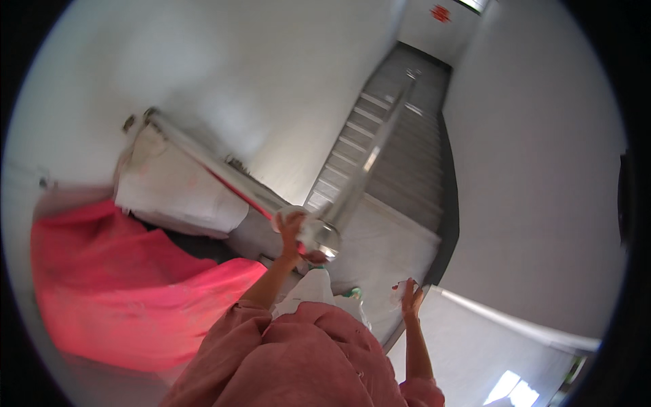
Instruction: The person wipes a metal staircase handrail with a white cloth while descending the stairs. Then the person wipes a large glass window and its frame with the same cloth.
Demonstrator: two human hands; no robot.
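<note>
My left hand [291,235] reaches forward beside the shiny metal ball [324,240] at the end of a stair handrail [374,155]. Its fingers curl over a pale, cloth-like piece [279,222] against the rail end, blurred by motion. Lower right, my right hand [412,300] is held out near the wall's dark skirting, away from the railing. Between its fingers is a small, whitish, crumpled piece [400,292], perhaps tissue or thin plastic; its material is unclear.
A staircase [351,137] with pale-edged steps runs beside the handrail. Another rail [218,165] slants left along the wall. Below it lie white draped sheeting [173,188] and a large red cloth cover [132,285]. White bag-like items with green parts [352,300] show just ahead of my shirt.
</note>
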